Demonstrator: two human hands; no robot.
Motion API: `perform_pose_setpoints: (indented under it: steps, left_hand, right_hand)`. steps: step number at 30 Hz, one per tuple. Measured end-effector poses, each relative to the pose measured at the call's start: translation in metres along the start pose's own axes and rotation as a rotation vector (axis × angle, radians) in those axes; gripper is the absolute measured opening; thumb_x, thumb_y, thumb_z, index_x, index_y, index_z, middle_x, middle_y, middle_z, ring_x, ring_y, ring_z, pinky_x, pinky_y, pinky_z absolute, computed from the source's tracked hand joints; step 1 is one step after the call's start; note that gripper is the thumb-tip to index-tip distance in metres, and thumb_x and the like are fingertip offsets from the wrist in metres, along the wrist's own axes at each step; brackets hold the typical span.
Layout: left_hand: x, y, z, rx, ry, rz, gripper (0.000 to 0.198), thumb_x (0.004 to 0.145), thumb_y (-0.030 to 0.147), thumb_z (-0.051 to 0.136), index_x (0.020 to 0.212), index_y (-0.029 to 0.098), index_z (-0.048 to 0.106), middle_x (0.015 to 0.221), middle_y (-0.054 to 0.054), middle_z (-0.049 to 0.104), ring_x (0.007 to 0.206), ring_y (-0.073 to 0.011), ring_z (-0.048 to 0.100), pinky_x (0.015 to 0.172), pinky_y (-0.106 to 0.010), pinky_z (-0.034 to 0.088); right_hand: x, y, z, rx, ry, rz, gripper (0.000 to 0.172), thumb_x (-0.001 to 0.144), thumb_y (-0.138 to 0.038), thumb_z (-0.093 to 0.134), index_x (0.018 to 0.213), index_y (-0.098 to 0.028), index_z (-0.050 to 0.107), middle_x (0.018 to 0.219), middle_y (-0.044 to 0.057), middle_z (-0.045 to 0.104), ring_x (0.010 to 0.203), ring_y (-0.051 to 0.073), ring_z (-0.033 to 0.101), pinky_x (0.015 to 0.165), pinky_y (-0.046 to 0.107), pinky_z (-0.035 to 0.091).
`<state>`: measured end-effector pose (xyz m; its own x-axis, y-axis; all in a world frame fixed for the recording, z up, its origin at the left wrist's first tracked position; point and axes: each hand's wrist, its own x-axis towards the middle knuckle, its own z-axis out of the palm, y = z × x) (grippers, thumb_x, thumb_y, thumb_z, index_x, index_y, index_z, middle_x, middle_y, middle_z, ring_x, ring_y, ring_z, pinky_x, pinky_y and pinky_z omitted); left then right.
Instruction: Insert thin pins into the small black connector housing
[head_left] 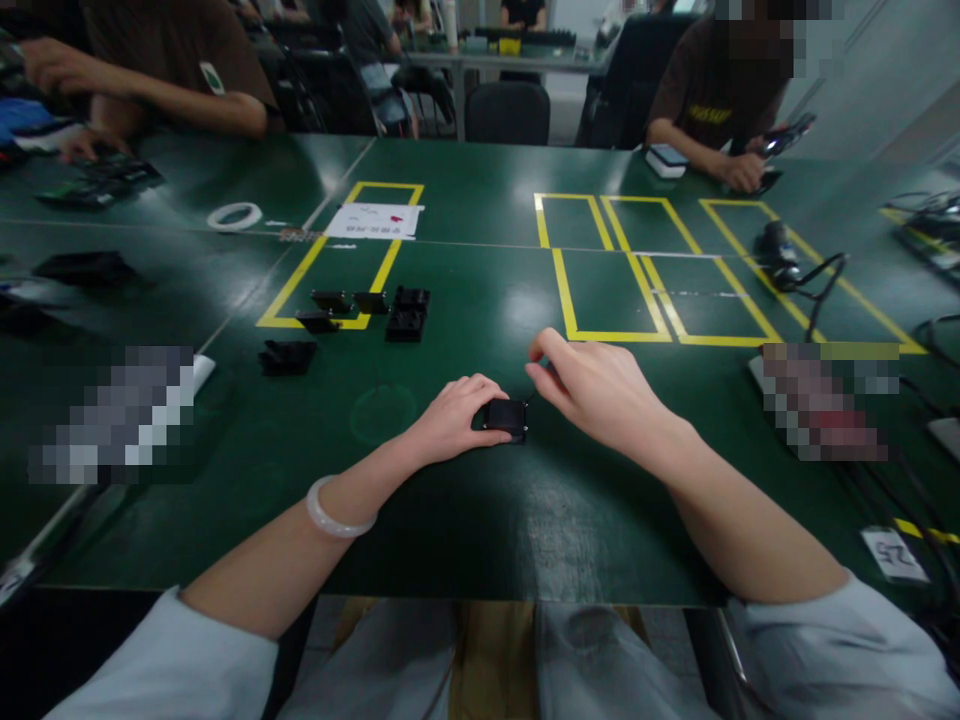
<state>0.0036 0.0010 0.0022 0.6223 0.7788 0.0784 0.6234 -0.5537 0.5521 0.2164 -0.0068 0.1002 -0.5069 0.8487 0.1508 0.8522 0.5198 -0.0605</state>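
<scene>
The wearer's pale sleeves (180, 660) and grey trousers (382, 665) are closest, below the near edge of the green counter (480, 530). At far left, a person in a brown shirt (180, 60) has 1 hand by a dark circuit board (105, 180). Nearer on that side lies a white-sided device (120, 410), its top blurred out. A ring of white tape (234, 206) lies farther back. Next come 5 black pieces (409, 315) grouped at the front of a yellow tape outline (296, 275), with a white sheet (371, 220) lying across that outline behind them.

In the middle, the left hand (457, 418), a pale bracelet (337, 510) at its wrist, has its fingers closed around the left side of a small black block (507, 415), which sits on the counter. Just beside it on the right, the right hand (600, 390) is raised with thumb and forefinger curled toward each other; a thin dark line shows by the fingertips, and I cannot tell whether they grip it.

Farther right are more yellow outlines (615, 337), a black corded device (780, 255), another person (720, 100) handling a dark object, and a second blurred device (825, 405).
</scene>
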Motion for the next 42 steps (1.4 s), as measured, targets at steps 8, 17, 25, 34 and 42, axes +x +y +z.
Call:
perform_pose_setpoints:
  steps: [8, 17, 25, 34, 42]
  left_hand:
    - [0.0009, 0.0008, -0.0006, -0.004, -0.007, -0.006, 0.038, 0.083, 0.05, 0.066, 0.11, 0.023, 0.059, 0.114, -0.006, 0.059, 0.109, -0.0266, 0.053, 0.093, -0.04, 0.04]
    - [-0.0002, 0.0002, 0.0004, 0.007, -0.001, 0.003, 0.038, 0.084, 0.05, 0.066, 0.109, 0.023, 0.059, 0.114, -0.006, 0.059, 0.109, -0.0259, 0.054, 0.091, -0.038, 0.04]
    - [0.0003, 0.0004, 0.0004, -0.005, 0.001, 0.004, 0.038, 0.083, 0.049, 0.066, 0.11, 0.024, 0.059, 0.114, -0.006, 0.06, 0.108, -0.0261, 0.054, 0.092, -0.039, 0.04]
    - [0.0004, 0.0002, 0.0003, 0.013, -0.002, 0.009, 0.038, 0.083, 0.049, 0.066, 0.109, 0.022, 0.06, 0.112, -0.006, 0.059, 0.108, -0.0258, 0.054, 0.092, -0.038, 0.04]
    - [0.0001, 0.0012, -0.0005, 0.007, -0.001, 0.002, 0.036, 0.084, 0.048, 0.066, 0.108, 0.022, 0.06, 0.113, -0.007, 0.059, 0.108, -0.0259, 0.054, 0.091, -0.038, 0.04]
  right_hand:
    - [-0.0005, -0.0021, -0.0017, 0.024, 0.005, 0.006, 0.029, 0.094, -0.024, 0.032, 0.114, -0.018, 0.052, 0.083, 0.004, 0.071, 0.067, 0.015, 0.062, 0.059, 0.026, 0.028]
    - [0.0001, -0.001, 0.0001, -0.055, -0.021, 0.029, 0.033, 0.098, -0.034, 0.027, 0.103, -0.018, 0.056, 0.078, 0.005, 0.069, 0.066, 0.016, 0.061, 0.056, 0.027, 0.024]
    - [-0.0017, -0.0014, -0.001, 0.018, 0.012, 0.01, 0.027, 0.096, -0.031, 0.032, 0.109, -0.018, 0.053, 0.079, 0.003, 0.069, 0.068, 0.016, 0.063, 0.056, 0.026, 0.027]
    - [0.0005, -0.0001, -0.0009, 0.014, 0.0, 0.012, 0.026, 0.096, -0.028, 0.033, 0.108, -0.018, 0.053, 0.081, 0.003, 0.07, 0.067, 0.015, 0.062, 0.056, 0.026, 0.026]
    - [0.002, 0.0031, 0.0012, -0.012, -0.023, 0.038, 0.03, 0.099, -0.034, 0.03, 0.104, -0.018, 0.055, 0.08, 0.004, 0.07, 0.064, 0.016, 0.061, 0.054, 0.026, 0.023]
